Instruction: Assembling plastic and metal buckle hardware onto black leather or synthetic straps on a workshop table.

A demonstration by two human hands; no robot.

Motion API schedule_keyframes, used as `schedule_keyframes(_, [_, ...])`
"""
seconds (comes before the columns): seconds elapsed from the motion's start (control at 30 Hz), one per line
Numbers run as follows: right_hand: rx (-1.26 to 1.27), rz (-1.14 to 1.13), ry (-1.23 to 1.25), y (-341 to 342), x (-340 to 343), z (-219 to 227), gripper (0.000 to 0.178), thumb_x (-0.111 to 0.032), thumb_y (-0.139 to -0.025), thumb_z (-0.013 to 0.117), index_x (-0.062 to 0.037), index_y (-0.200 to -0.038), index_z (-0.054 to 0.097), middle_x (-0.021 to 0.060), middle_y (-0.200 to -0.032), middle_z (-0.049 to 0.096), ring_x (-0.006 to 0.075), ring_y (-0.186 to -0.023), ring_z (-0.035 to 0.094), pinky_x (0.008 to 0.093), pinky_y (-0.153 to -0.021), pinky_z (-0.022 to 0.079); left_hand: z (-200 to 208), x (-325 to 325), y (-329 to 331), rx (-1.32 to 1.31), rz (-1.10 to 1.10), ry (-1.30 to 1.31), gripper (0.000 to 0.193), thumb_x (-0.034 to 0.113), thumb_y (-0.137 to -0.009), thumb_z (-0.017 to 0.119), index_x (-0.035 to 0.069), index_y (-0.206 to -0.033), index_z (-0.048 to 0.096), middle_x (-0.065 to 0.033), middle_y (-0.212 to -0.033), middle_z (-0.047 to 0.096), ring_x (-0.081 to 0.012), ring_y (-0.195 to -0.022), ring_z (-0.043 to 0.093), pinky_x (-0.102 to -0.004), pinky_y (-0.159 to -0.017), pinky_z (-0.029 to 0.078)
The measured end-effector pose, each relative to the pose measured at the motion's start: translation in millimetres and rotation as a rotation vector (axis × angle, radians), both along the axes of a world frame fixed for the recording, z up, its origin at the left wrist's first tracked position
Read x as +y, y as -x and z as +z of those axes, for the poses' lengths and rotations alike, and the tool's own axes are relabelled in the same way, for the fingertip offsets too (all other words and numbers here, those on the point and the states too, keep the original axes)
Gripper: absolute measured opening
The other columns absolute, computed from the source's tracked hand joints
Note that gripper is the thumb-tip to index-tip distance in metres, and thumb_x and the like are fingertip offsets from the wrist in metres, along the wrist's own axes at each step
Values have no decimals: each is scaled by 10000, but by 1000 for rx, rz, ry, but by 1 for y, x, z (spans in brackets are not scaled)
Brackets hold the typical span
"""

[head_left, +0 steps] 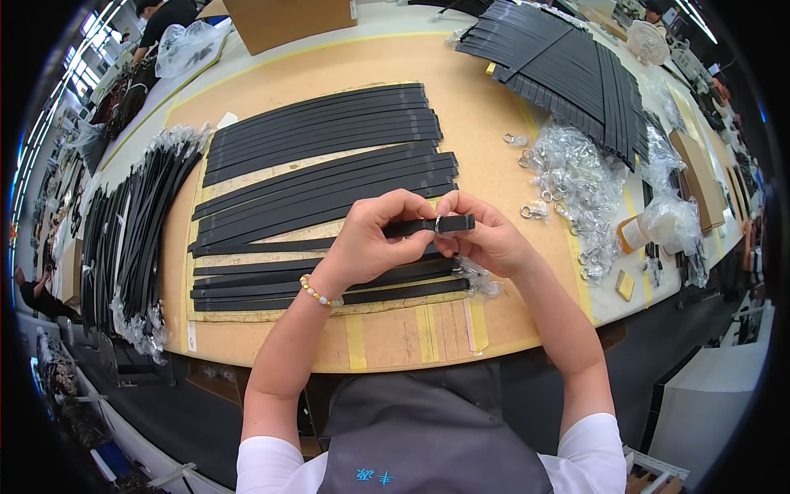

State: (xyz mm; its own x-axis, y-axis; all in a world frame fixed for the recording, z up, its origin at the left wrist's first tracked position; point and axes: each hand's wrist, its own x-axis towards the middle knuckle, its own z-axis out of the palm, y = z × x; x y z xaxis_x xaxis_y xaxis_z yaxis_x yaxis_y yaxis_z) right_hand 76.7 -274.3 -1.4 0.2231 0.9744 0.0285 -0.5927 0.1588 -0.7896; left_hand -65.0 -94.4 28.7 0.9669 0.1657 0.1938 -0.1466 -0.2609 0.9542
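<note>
Both my hands are raised over the middle of the table, gripping one black strap (461, 223) near its end. My left hand (366, 239) has the strap between thumb and fingers. My right hand (492, 239) pinches it close to a small silvery metal ring or buckle (437, 224), which sits around the strap; my fingertips hide part of it. Below and beyond my hands, flat black straps (321, 128) lie side by side in rows. Lower straps (387, 294) have clear plastic-wrapped pieces (477, 278) at their right ends.
A pile of black straps (551, 74) lies at the far right. Nearer are bagged metal clasps (576, 173), a jar (634, 235) and a yellowish block (625, 285). Bundled straps (144, 206) hang over the left edge. A cardboard box (288, 23) stands at the back.
</note>
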Motion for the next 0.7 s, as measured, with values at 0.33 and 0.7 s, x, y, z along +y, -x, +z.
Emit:
schedule_keyframes(0.33, [34, 21, -158, -10, -8, -10, 240, -136, -995, 679, -63, -1212, 607, 106, -1255, 663, 182, -1166, 629, 369, -1025, 503, 18, -13, 4, -154, 84, -124, 180, -19, -793, 777, 19, -956, 708, -9, -866, 720, -39, -754, 637, -196, -623, 521])
schedule_keyframes(0.7, [-204, -29, 47, 1, -12, 20, 207, -124, -941, 739, -29, -1096, 638, 20, -966, 672, 72, -871, 639, 254, -792, 535, 8, -21, 7, -328, 120, -513, 206, 72, -751, 792, 93, -948, 735, -44, -764, 659, -177, -627, 652, -302, -518, 513])
